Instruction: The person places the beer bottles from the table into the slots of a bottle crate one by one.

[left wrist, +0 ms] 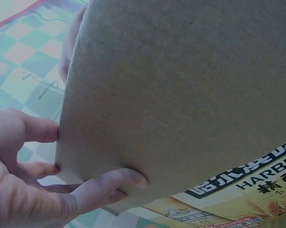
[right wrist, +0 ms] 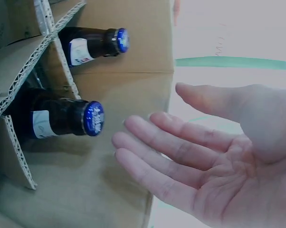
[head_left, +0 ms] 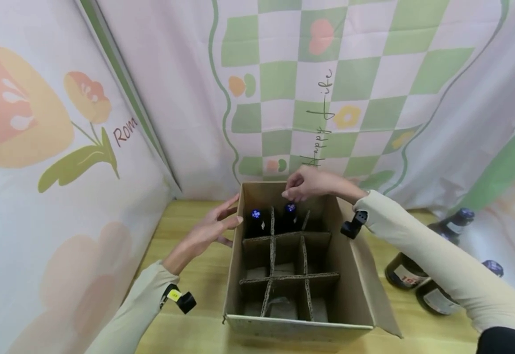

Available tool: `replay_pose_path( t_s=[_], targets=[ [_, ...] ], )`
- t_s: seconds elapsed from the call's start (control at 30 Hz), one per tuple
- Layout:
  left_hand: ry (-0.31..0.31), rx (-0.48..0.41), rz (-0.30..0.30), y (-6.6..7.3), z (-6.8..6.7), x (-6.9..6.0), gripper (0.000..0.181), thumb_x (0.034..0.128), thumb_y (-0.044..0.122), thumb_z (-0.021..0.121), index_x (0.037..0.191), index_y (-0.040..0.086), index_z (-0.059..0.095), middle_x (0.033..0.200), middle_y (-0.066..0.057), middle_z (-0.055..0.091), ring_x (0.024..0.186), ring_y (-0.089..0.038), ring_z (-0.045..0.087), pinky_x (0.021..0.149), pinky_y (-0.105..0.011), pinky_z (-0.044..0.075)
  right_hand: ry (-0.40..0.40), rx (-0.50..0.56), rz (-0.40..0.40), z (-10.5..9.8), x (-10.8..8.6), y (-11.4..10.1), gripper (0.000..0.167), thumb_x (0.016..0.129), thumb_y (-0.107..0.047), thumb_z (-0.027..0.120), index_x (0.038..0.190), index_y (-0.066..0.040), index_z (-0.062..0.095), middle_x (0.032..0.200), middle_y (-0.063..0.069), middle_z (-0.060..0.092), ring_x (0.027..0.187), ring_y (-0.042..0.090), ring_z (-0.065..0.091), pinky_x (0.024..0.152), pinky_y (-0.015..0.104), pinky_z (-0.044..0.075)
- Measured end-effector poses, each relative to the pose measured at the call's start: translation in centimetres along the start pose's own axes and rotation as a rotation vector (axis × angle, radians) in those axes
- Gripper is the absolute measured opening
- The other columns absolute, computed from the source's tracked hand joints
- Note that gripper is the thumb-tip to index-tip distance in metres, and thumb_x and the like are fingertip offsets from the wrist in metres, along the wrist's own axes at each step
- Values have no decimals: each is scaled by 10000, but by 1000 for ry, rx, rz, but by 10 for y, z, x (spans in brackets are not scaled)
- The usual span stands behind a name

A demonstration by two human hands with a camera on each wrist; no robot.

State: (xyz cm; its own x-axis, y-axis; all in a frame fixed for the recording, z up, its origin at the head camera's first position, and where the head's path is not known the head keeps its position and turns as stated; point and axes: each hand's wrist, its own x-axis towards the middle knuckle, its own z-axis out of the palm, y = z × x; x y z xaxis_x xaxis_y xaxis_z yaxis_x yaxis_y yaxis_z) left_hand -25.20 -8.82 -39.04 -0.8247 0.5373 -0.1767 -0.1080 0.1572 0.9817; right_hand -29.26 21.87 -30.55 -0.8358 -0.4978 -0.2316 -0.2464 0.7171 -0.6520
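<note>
An open cardboard box (head_left: 250, 322) with crossed cardboard dividers (head_left: 299, 278) stands in front of me. Two dark bottles with blue caps stand in its far row: a left bottle (head_left: 256, 221) and a middle bottle (head_left: 290, 216). Just above the middle bottle's cap (right wrist: 94, 118) is my right hand (head_left: 308, 184), its fingers loosely bent and apart from the bottle. Nothing lies in that palm (right wrist: 224, 185). At the box's left side, my left hand (head_left: 208, 228) grips the cardboard; in the left wrist view one digit lies across the panel (left wrist: 171, 95) and others reach its edge.
Several more dark bottles, among them one with a white label (head_left: 405, 273), lie or stand on the wooden table (head_left: 186, 295) right of the box, partly behind my right sleeve (head_left: 434, 255). A box flap (head_left: 377, 290) sticks out there. Patterned curtains (head_left: 279, 83) hang behind and left.
</note>
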Motion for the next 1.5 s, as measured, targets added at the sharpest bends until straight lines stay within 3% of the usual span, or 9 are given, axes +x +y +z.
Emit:
replay_pose_path(
  t_s=[0.23, 0.5, 0.6, 0.73, 0.97, 1.23, 1.3, 1.37, 1.5],
  targets=[
    [-3, 9, 3, 1, -1, 2, 800, 1042, 194, 615, 1693, 288, 160, 1739, -183, 142, 1468, -482, 407, 770, -416, 662, 96, 88, 8, -13, -18, 5, 300, 1050, -132, 639, 1194, 130, 667, 1115, 277, 743, 953, 310, 758, 860, 409, 656],
    [-3, 6, -2, -2, 0, 1, 798, 1048, 177, 609, 1697, 263, 151, 1742, -172, 140, 1474, -474, 402, 768, -422, 661, 188, 157, -50, -15, -32, 24, 276, 1035, -87, 649, 1181, 147, 667, 1086, 266, 752, 855, 188, 756, 791, 343, 664],
    [1, 3, -7, -2, 0, 2, 796, 1047, 181, 615, 1695, 279, 162, 1743, -155, 150, 1475, -457, 410, 768, -422, 661, 240, 189, -39, -15, -39, 30, 269, 1031, -78, 653, 1178, 147, 661, 1077, 269, 751, 820, 139, 749, 763, 293, 660],
    [3, 4, -12, -2, 0, 3, 799, 1045, 180, 616, 1695, 280, 162, 1741, -153, 159, 1469, -456, 418, 766, -419, 660, 326, 242, -17, -16, -50, 41, 269, 1028, -75, 657, 1190, 139, 656, 1080, 266, 755, 803, 104, 749, 781, 320, 664],
    [3, 10, -17, -1, 0, 2, 801, 1041, 180, 619, 1694, 283, 166, 1741, -157, 158, 1469, -462, 416, 781, -432, 661, 449, 283, 15, -20, -69, 66, 346, 1057, -134, 633, 1276, 134, 620, 1113, 227, 765, 854, 133, 768, 812, 316, 657],
    [-6, -10, -10, -1, 0, 0, 808, 1036, 180, 620, 1694, 288, 163, 1747, -141, 141, 1480, -466, 396, 800, -447, 660, 603, 265, -24, -19, -86, 91, 354, 1058, -158, 640, 1236, 148, 630, 933, -94, 791, 803, 8, 737, 759, 169, 619],
    [-7, -15, -8, -1, -1, 0, 808, 1037, 181, 618, 1695, 286, 160, 1746, -143, 141, 1481, -469, 394, 805, -454, 660, 636, 227, 18, -17, -91, 100, 393, 1069, -215, 628, 1263, 127, 627, 977, -50, 801, 807, -42, 713, 781, 100, 572],
    [-8, -16, -7, -2, -1, -1, 807, 1038, 183, 616, 1695, 286, 160, 1747, -145, 136, 1482, -471, 390, 814, -458, 659, 671, 184, 62, -13, -95, 110, 416, 1079, -258, 609, 1282, 104, 631, 1063, 77, 798, 813, -87, 679, 787, 55, 526],
    [-8, -9, -10, -2, -2, 0, 805, 1037, 194, 621, 1692, 302, 165, 1747, -137, 141, 1484, -462, 392, 825, -461, 657, 758, 58, 161, -3, -108, 131, 397, 1085, -278, 588, 1255, 73, 659, 1155, 291, 732, 796, -116, 594, 702, 76, 499]
  ],
)
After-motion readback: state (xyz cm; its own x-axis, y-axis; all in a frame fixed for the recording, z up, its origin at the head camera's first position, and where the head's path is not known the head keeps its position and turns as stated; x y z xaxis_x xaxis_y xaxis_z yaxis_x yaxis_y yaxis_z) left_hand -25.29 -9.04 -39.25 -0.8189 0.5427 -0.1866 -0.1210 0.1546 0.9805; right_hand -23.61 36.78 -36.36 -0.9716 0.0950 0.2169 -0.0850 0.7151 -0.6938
